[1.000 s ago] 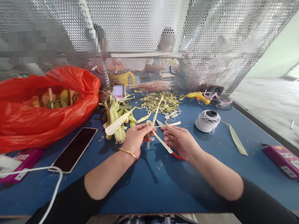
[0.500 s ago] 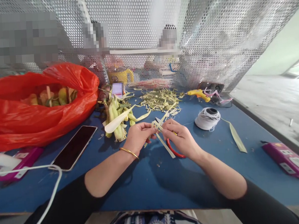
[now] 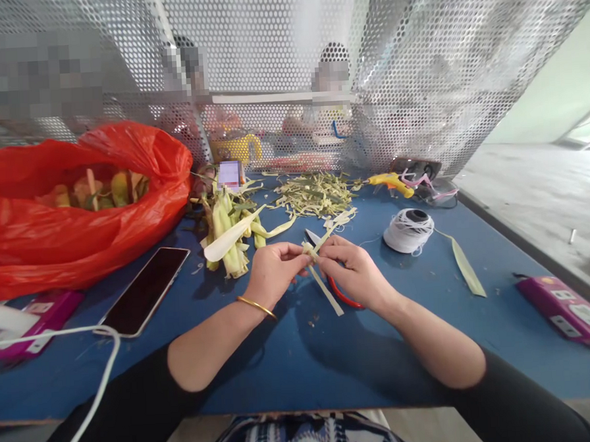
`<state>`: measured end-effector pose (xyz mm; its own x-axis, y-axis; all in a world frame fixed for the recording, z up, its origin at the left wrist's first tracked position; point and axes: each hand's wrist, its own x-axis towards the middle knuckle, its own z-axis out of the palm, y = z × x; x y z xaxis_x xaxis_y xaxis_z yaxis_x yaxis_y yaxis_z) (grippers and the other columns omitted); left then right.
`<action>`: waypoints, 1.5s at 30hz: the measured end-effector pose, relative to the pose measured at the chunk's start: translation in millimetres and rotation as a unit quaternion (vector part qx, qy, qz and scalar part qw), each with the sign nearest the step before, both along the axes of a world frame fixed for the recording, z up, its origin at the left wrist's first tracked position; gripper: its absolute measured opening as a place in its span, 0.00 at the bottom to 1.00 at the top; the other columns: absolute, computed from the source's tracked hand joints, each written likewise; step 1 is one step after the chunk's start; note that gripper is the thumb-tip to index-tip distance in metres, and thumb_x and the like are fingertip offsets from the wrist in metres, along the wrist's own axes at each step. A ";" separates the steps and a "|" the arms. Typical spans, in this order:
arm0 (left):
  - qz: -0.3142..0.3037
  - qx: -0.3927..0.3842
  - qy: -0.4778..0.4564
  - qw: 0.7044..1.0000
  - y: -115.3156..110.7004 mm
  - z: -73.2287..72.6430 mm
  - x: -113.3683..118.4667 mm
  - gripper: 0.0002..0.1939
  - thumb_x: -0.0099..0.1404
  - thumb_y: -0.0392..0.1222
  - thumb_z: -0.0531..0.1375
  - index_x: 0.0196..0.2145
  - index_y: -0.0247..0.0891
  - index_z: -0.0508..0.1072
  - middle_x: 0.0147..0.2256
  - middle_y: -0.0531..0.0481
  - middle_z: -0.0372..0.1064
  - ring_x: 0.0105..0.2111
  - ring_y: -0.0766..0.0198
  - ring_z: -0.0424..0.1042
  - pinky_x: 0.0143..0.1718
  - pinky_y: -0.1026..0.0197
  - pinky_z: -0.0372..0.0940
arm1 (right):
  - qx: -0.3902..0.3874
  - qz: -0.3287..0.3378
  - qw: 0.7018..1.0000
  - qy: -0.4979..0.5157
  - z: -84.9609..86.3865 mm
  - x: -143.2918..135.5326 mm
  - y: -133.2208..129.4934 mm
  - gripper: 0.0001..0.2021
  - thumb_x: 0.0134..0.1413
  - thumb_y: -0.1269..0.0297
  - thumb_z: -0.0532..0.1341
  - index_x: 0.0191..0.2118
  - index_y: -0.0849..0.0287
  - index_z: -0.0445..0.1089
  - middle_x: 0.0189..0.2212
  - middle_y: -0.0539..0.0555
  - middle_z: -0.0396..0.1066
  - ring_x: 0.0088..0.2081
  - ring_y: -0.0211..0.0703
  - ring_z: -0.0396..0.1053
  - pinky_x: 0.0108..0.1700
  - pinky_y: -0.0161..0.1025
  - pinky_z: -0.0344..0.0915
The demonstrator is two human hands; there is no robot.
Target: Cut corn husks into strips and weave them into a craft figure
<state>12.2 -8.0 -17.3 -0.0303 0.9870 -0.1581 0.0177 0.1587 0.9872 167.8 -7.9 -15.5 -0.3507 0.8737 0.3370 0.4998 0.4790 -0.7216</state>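
Near the middle of the blue table (image 3: 283, 373), my left hand (image 3: 276, 271) pinches a pale husk strip (image 3: 328, 293) where it is looped or knotted. My right hand (image 3: 351, 269) has its fingers closed on the same strip, just right of the loop. One end of the strip hangs down toward me, and another points up and right. Red-handled scissors (image 3: 313, 237) show beneath my right hand, blades pointing up-left; whether the hand also holds them is unclear. A bundle of green husks (image 3: 225, 228) lies beyond my left hand.
A red bag (image 3: 93, 238) and a phone (image 3: 147, 291) are at left. Husk scraps (image 3: 318, 193), a yellow glue gun (image 3: 391, 184), white thread (image 3: 408, 231) and a purple box (image 3: 567, 305) lie beyond and right. People show behind the perforated screen (image 3: 270, 44).
The open loop between my fingertips has become smaller and tighter. The strip's hanging end has shifted slightly left. The whole view has moved slightly.
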 end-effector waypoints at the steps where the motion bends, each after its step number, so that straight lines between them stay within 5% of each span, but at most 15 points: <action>1: -0.012 0.012 0.016 1.000 -0.5 -1.2 -0.1 0.02 0.48 0.35 0.66 0.21 0.38 0.76 0.19 0.54 0.72 0.19 0.67 0.69 0.18 0.68 0.57 | 0.009 -0.019 1.000 -0.015 -0.2 -0.6 -1.0 0.15 0.56 0.68 0.55 0.18 0.58 0.63 0.24 0.49 0.63 0.29 0.37 0.63 0.33 0.34 0.59; 9: -0.119 0.148 0.211 0.959 -4.7 -6.0 -4.5 0.07 0.56 0.38 0.61 0.26 0.38 0.80 0.20 0.53 0.72 0.23 0.66 0.67 0.26 0.67 0.57 | -0.052 -0.109 0.992 -0.021 -2.0 -2.5 -1.6 0.06 0.54 0.61 0.60 0.35 0.57 0.68 0.19 0.45 0.66 0.22 0.36 0.61 0.26 0.33 0.54; 14: -0.156 0.185 0.276 0.930 -7.9 -3.0 -4.5 0.09 0.54 0.36 0.60 0.20 0.38 0.78 0.15 0.55 0.64 0.19 0.69 0.58 0.22 0.68 0.50 | -0.151 -0.066 0.986 0.005 -3.3 0.4 5.2 0.14 0.53 0.57 0.58 0.22 0.59 0.67 0.17 0.47 0.65 0.22 0.35 0.60 0.25 0.33 0.54; 21: -0.222 0.108 0.173 0.953 -6.6 -7.3 -4.2 0.10 0.54 0.34 0.59 0.24 0.41 0.81 0.20 0.52 0.73 0.21 0.66 0.68 0.24 0.68 0.60 | -0.184 -0.114 0.962 0.164 -3.7 0.1 9.5 0.14 0.49 0.55 0.59 0.21 0.56 0.60 0.13 0.43 0.59 0.15 0.31 0.52 0.18 0.31 0.49; 26: -0.252 0.063 0.091 0.961 -5.3 -10.7 -2.4 0.09 0.53 0.34 0.59 0.24 0.39 0.81 0.22 0.51 0.74 0.21 0.66 0.69 0.26 0.66 0.65 | -0.169 -0.166 0.931 0.276 -0.9 0.0 14.2 0.13 0.51 0.54 0.60 0.25 0.56 0.60 0.17 0.47 0.70 0.14 0.32 0.61 0.19 0.32 0.58; 33: -0.203 -0.017 0.010 0.979 -3.9 -1.4 -0.5 0.02 0.49 0.35 0.65 0.21 0.37 0.79 0.19 0.52 0.72 0.21 0.68 0.69 0.27 0.66 0.66 | -0.148 -0.123 0.935 0.297 -8.3 -1.3 14.0 0.14 0.54 0.52 0.60 0.29 0.56 0.60 0.23 0.50 0.76 0.23 0.37 0.71 0.29 0.35 0.68; 45: -0.171 -0.033 0.069 0.982 -6.7 -3.1 2.2 0.08 0.50 0.38 0.66 0.17 0.35 0.75 0.16 0.54 0.67 0.18 0.70 0.65 0.24 0.67 0.62 | -0.118 -0.038 0.939 0.322 -12.6 -9.6 6.6 0.12 0.56 0.52 0.58 0.33 0.55 0.60 0.28 0.50 0.77 0.30 0.39 0.74 0.36 0.39 0.70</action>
<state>14.5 -14.6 -20.4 0.2765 0.9304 -0.2404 0.2142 0.1842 0.9593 158.2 -1.4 -28.1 -0.0739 0.9649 0.2521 -0.0493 0.2489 -0.9673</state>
